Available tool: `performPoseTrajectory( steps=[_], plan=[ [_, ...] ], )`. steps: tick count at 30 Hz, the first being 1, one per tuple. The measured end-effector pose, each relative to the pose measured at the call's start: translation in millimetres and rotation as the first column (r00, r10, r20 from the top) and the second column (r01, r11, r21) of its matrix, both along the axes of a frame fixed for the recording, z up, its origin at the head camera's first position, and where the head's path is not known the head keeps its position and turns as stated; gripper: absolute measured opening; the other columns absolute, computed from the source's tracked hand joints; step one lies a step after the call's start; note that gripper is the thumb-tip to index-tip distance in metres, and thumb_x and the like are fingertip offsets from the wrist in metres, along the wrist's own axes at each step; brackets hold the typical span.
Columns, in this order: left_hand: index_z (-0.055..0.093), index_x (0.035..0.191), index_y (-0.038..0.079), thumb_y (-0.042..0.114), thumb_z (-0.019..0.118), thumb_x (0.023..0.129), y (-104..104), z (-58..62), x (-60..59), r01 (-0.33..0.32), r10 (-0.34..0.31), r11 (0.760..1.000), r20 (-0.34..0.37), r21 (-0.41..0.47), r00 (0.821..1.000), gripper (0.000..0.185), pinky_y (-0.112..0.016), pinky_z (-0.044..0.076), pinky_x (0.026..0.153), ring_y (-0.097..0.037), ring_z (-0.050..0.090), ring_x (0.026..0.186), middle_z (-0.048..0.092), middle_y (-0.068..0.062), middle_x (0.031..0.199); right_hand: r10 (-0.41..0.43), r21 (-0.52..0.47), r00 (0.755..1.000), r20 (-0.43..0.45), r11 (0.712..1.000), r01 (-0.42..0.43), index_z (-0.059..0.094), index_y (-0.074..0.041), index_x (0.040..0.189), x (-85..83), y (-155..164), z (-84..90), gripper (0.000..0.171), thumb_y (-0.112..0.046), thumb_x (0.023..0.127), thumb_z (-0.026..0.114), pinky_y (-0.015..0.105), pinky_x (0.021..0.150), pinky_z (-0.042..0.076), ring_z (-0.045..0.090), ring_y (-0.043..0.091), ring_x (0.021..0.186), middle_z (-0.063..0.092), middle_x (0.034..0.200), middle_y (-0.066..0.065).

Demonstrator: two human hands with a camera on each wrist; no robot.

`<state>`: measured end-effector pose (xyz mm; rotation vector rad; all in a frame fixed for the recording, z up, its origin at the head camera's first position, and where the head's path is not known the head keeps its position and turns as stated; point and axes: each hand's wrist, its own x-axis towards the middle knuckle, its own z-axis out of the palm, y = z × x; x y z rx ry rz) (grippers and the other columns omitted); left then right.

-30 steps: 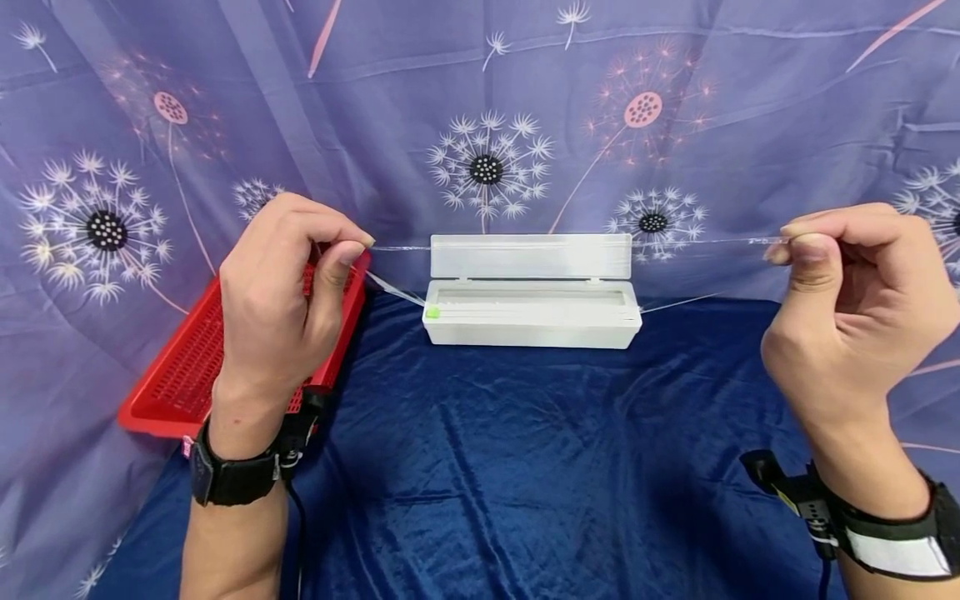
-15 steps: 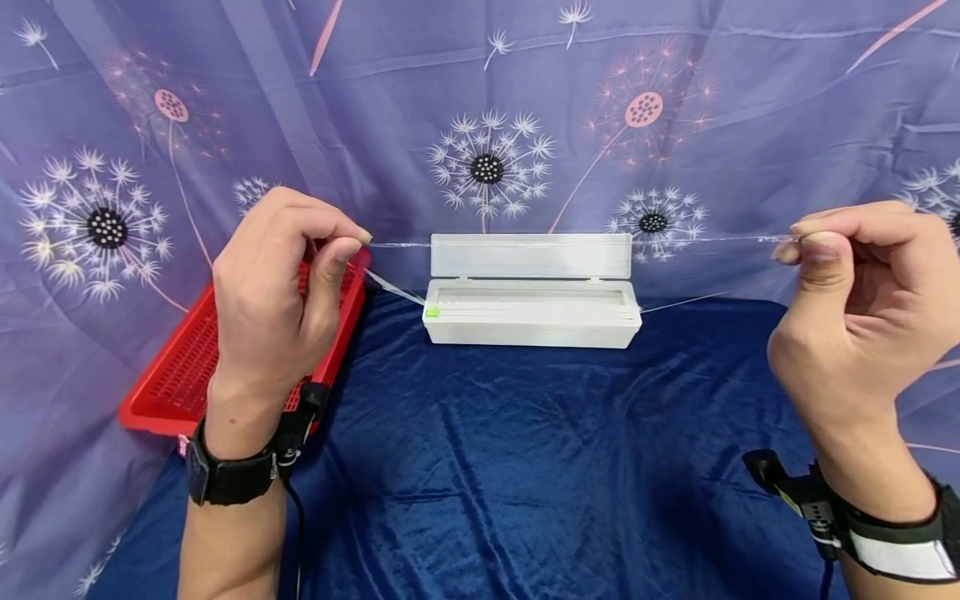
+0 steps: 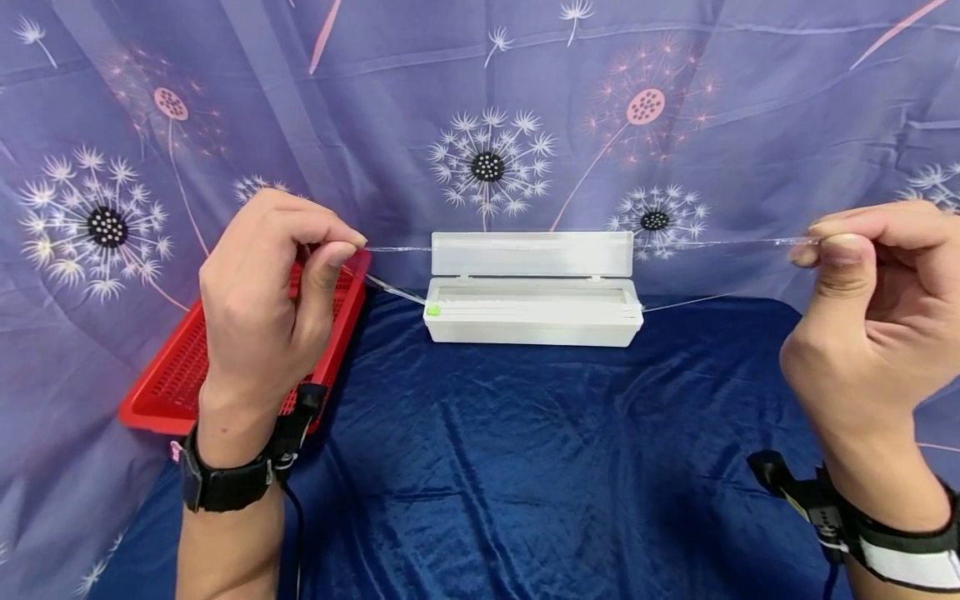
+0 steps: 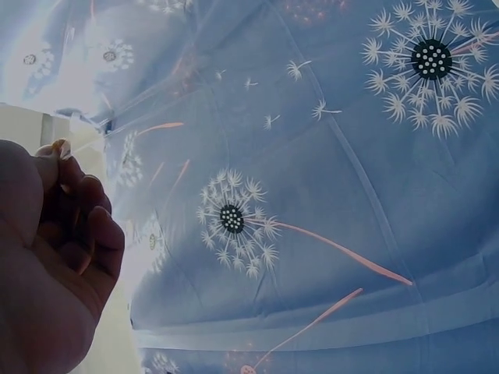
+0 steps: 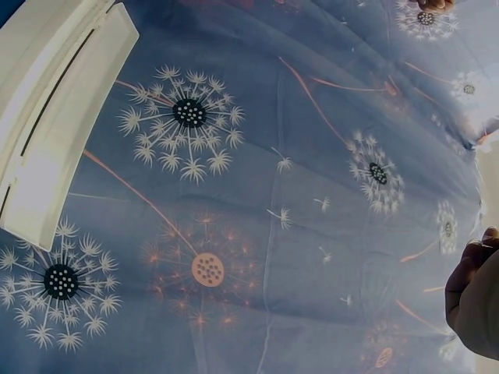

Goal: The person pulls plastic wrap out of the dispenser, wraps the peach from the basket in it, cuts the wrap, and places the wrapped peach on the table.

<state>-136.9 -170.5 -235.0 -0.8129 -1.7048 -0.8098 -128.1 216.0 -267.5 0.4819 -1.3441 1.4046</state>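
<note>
While stretched, film (image 3: 585, 244) between hands

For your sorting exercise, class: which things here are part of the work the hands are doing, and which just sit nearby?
In use:
left hand
right hand
film, pinched at both ends
dispenser, lid open

Lying about:
red basket
blue cloth
backdrop

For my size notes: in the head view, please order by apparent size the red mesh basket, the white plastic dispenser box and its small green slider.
1. White plastic dispenser box and red mesh basket: similar; the basket is partly hidden, so unranked.
2. Small green slider: clearly smallest.
</note>
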Motion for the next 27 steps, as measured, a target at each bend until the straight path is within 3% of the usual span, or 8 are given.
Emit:
performPoseTrajectory(
  steps=[11,22,27],
  plan=[
    [0.076,0.095,0.001,0.034,0.070,0.104,-2,-1.3,5.4,0.008,-0.007,0.999,-0.034,0.031,0.999,0.034,-0.041,0.041,0.071,-0.036,0.062,0.078,0.073,-0.014,0.090,-0.039,-0.019,0.999,-0.002,0.999,0.039,0.064,0.017,0.090,7.1,-2,3.3,0.014,0.007,0.098,0.068,0.022,0.084,0.049,0.068,0.015,0.083,0.069,0.085,0.017],
    [0.075,0.093,0.002,0.035,0.071,0.103,-3,-1.6,7.3,0.011,-0.007,0.998,-0.057,0.067,0.998,0.035,-0.037,0.049,0.080,-0.039,0.064,0.081,0.073,-0.017,0.090,0.000,-0.042,1.000,0.011,0.999,0.001,0.063,0.017,0.081,7.7,8,2.8,0.018,0.011,0.097,0.063,0.029,0.089,0.050,0.067,0.025,0.085,0.068,0.081,0.019],
    [0.075,0.094,0.002,0.033,0.073,0.102,-4,-0.8,9.6,0.027,-0.024,0.997,-0.042,0.069,0.999,0.032,-0.035,0.050,0.083,-0.039,0.065,0.082,0.072,-0.019,0.090,0.050,-0.092,0.999,0.002,0.995,-0.050,0.061,0.019,0.085,9.3,8,1.0,0.013,0.013,0.097,0.062,0.031,0.089,0.051,0.067,0.027,0.084,0.067,0.081,0.021]
  ],
)
